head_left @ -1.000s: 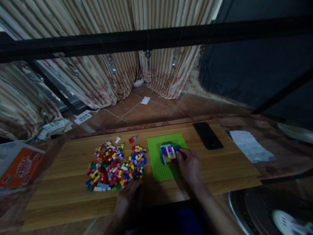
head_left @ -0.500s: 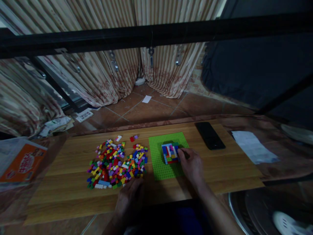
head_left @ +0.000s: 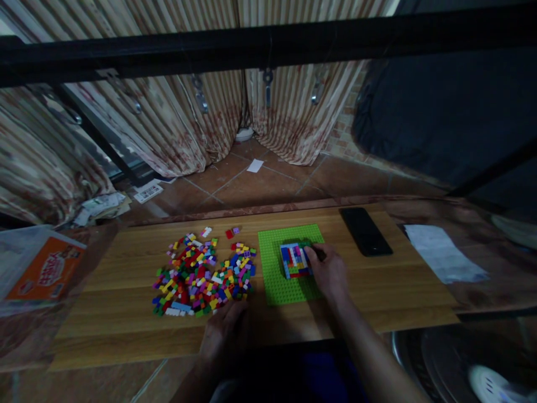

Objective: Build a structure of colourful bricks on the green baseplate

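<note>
Wooden table [head_left: 126, 313], right hand [head_left: 329, 274] still at the brick block [head_left: 295, 260]

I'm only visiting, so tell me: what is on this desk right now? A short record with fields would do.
Surface: light wooden tabletop
Left hand: at the near edge of the heap of small loose multicoloured plastic bricks
Right hand: fingertips at the right side of the small multicoloured brick block
Block stands on: flat green studded baseplate
Also there: black phone lying flat; white sheet of paper; orange box at far left
Brick in either hand: too dim to tell
</note>
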Demonstrator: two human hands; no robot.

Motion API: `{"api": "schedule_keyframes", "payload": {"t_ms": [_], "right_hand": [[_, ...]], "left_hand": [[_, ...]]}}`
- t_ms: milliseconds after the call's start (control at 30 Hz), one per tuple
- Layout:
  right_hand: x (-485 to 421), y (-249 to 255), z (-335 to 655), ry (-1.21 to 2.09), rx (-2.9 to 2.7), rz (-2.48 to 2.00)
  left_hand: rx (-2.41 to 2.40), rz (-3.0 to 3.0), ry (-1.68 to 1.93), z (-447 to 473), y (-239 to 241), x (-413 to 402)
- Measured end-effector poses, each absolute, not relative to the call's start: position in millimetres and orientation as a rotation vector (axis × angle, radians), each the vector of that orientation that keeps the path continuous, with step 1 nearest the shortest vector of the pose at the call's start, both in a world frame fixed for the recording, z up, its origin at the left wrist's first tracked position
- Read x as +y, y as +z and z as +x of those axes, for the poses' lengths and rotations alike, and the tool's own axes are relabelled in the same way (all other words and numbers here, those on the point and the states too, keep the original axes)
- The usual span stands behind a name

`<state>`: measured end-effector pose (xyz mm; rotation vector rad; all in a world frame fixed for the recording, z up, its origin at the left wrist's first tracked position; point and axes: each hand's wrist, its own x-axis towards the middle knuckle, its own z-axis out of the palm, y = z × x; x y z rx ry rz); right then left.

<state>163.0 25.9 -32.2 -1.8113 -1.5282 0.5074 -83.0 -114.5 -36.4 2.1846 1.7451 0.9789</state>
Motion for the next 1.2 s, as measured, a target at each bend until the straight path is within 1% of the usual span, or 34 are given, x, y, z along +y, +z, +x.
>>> {"api": "schedule_keyframes", "payload": {"t_ms": [467,600,733,800,900,1067,1200], "right_hand": [[21.6,-30.6,154.8,0.416,-1.592,-1.903],[27.2,-31.7,158.4,0.486,-1.526,-1.810],[30.2,-28.8,166.2,0.660,-1.507,-1.691],[27.6,-26.7,173.7,0.673,-1.514,-1.680],[19.2,-28.3,190.8,0.539,-1.590,-1.670],[2.7,-45.9,219.8,0.404,-1.666,-1.639],[-4.5,-56.2,225.7,0.313,-1.726,-1.605]], "left_hand": [[1.731,2.214,0.956,-85.0,-39.8,-114.3],[1.732,2.176,0.934,-84.4,-35.7,-113.1],[1.716,2.139,0.951,-82.3,-28.8,-113.8],[1.710,2.116,0.949,-80.8,-23.8,-115.8],[1.723,2.060,0.943,-78.2,-15.6,-120.6],[1.776,1.942,0.952,-77.4,-7.1,-126.4],[1.846,1.853,1.076,-89.3,-5.2,-117.5]]}}
